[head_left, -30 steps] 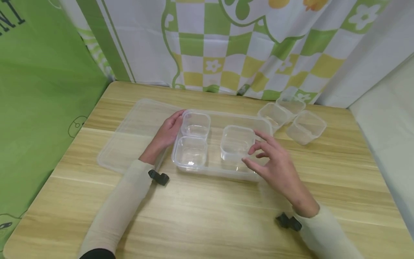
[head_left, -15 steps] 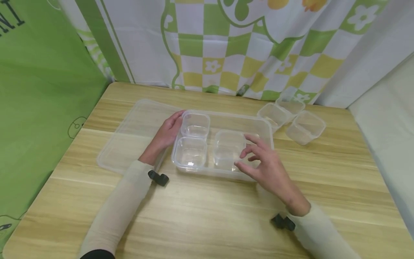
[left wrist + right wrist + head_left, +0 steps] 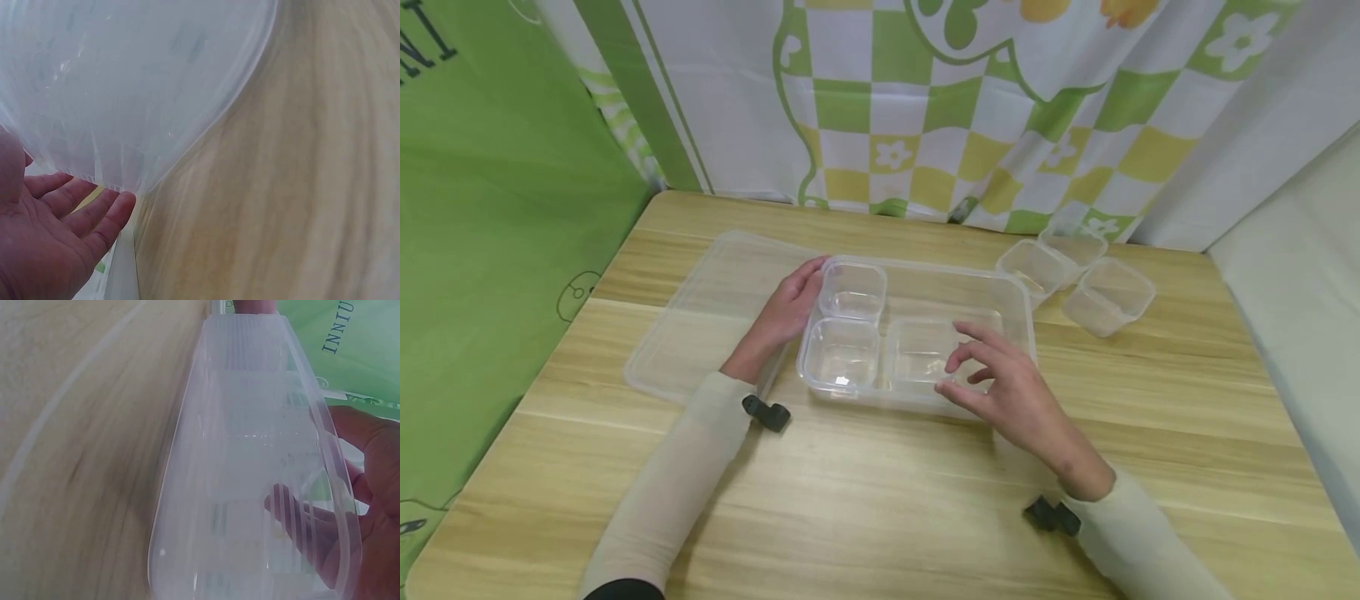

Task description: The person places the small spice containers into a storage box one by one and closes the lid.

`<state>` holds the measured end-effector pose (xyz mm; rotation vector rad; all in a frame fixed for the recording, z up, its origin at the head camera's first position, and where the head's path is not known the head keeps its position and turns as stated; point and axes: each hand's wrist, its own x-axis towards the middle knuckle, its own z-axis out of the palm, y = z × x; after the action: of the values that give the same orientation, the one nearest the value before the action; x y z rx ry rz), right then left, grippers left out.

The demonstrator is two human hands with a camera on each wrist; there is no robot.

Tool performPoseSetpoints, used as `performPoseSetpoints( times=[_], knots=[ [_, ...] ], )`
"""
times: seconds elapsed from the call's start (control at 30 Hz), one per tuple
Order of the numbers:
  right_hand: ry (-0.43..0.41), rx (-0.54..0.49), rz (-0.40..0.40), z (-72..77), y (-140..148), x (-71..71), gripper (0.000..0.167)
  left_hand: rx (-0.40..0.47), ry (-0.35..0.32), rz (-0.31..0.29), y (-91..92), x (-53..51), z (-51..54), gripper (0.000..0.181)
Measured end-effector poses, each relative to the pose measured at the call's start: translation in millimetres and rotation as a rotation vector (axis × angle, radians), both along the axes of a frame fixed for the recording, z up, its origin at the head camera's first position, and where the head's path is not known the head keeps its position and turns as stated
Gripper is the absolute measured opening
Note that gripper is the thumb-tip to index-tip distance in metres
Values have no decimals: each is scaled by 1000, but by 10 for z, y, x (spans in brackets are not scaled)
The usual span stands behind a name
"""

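A large clear plastic box (image 3: pixel 970 279) lies on the table in the head view. Two small clear containers (image 3: pixel 853 287) stand inside it along its left end. A third small container (image 3: pixel 913 337) is low in the box, right of them. My right hand (image 3: pixel 1007 387) reaches over the box's near right side and holds this third container at its right side, thumb in front and fingers behind. Its transparent walls make the exact contact hard to see. My left hand (image 3: pixel 790 304) rests against the box's left end; in the left wrist view its fingers (image 3: pixel 94 212) touch the outer wall.
A clear flat lid (image 3: pixel 700 325) lies left of the box, partly beneath my left arm. Three more small clear containers (image 3: pixel 1108 296) stand together at the back right of the wooden table (image 3: pixel 880 500). A patterned curtain (image 3: pixel 910 100) hangs behind the table's far edge.
My right hand has moved left and slightly down with the third small container, which now sits lower inside the box. The left hand and the box have stayed in place.
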<state>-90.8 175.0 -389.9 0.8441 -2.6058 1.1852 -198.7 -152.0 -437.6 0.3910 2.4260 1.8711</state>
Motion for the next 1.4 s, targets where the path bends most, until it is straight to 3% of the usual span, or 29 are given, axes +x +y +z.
performPoseSetpoints(
  times=[0.57,1.0,1.4],
  knots=[
    [-85,61,25,11,42,20,15,-18,3,6,16,17,25,46],
    [-48,116,65,22,40,12,5,19,-6,-6,22,15,26,46],
    [-24,119,63,4,33,9,6,-11,-3,0,0,20,20,47]
  ],
)
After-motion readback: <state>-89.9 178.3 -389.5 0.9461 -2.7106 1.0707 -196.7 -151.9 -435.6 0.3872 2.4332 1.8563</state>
